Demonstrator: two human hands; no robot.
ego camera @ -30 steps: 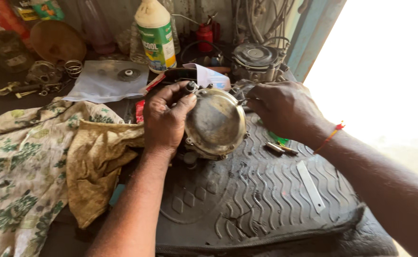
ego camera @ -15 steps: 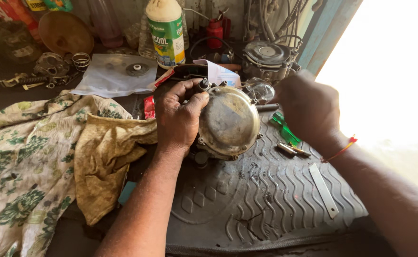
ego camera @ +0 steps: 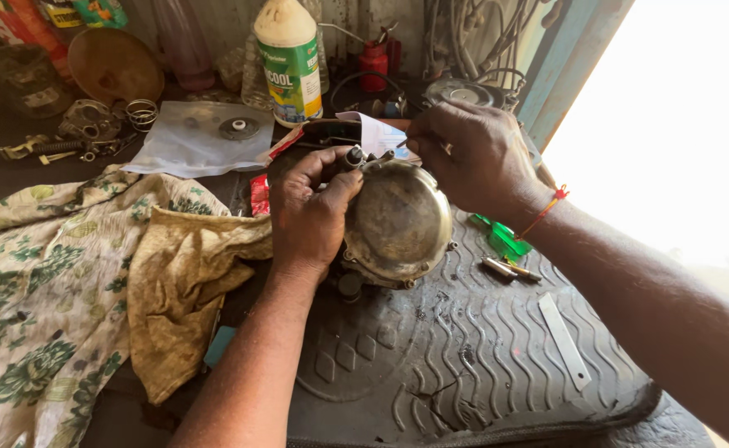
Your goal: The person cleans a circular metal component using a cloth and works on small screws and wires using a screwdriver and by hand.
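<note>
The bench (ego camera: 16,166) carries a ribbed black rubber mat (ego camera: 481,365), and on the mat stands the round metal housing (ego camera: 398,222), tipped up on its edge so its domed face looks toward the camera and its flat axis runs roughly away from the person. To its left lie a flowered cloth (ego camera: 41,282) and a yellow-brown rag (ego camera: 182,282); behind stands a white bottle with a green label (ego camera: 290,62).

The left hand (ego camera: 311,211) clamps the housing's left rim — fingers curled over the top edge, thumb side against the dome — so the grip is closed on the housing. The right hand (ego camera: 472,158) hovers at the upper right rim, its grip pinched on a thin tool (ego camera: 401,143) whose tip points left and down at the small fitting (ego camera: 354,155) on top of the housing. The fitting lies just left of the tool tip, between the two hands — the right hand is the working one and the nearer.

A green-handled tool (ego camera: 501,239) and small metal bits (ego camera: 505,268) rest on the mat just right of the housing.
</note>
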